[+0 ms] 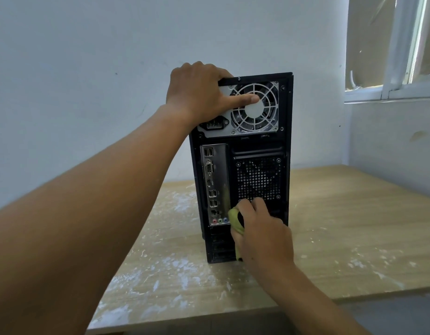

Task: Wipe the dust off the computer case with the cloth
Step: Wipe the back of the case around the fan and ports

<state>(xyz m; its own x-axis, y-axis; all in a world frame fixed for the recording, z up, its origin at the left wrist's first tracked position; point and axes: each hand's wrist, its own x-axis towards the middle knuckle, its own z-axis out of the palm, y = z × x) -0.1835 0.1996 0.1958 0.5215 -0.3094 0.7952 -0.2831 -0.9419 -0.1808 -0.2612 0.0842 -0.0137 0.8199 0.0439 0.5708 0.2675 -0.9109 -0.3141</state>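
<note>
Nearest, the left forearm (pixel 76 226) runs up to the left grip (pixel 197 93), whose fingers curl over the computer case (pixel 257 146) at its 11 o'clock corner, thumb laid across the fan grille (pixel 255 107). The case stands upright on the white-flecked tabletop (pixel 342 213). At the rear panel's 6 o'clock, the right grip (pixel 259 233) clutches the yellow-green cloth (pixel 234 221) against the panel. The likely risks are the cloth snagging on the ports (pixel 212 184) at 9 o'clock, or a hard push tipping the tall case toward the wall (pixel 88 68).
</note>
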